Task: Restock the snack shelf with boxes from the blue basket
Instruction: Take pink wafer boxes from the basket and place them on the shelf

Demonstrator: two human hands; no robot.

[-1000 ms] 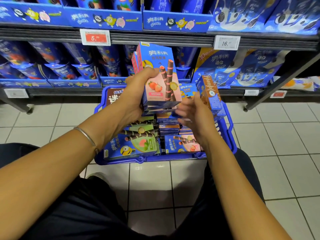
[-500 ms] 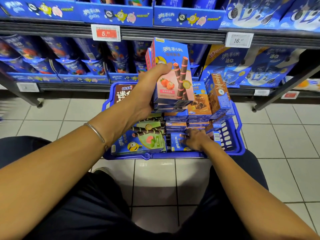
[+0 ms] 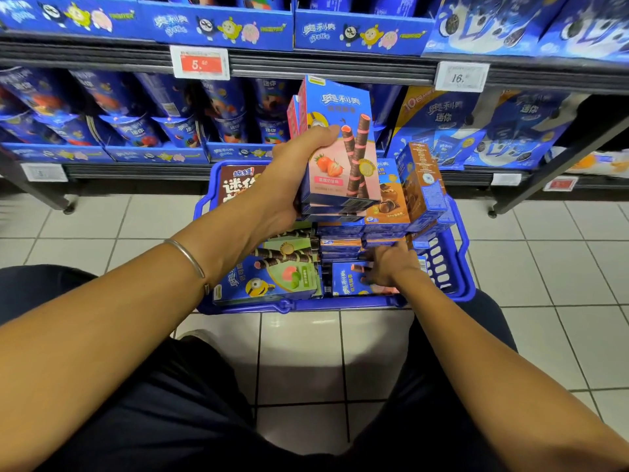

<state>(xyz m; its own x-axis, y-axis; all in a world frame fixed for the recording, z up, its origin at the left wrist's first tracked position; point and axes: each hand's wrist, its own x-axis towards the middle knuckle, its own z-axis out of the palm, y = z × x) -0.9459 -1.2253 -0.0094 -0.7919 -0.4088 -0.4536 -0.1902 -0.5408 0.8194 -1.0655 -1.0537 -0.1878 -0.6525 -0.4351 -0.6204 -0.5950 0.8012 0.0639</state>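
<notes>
My left grip (image 3: 296,175) grasps a small stack of strawberry boxes (image 3: 340,148), held upright above the blue basket (image 3: 340,305) before the snack shelf (image 3: 306,68). They are blue and pink, printed with wafer rolls. Only the front one's face shows; the rest are edges. My right grip (image 3: 388,264) touches a flat box (image 3: 343,281) in the basket, but I cannot tell whether it is grasping it.

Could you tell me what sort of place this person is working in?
Most likely a supermarket snack aisle: shelves of snack packs, price tags on their edges, and a blue basket.
</notes>
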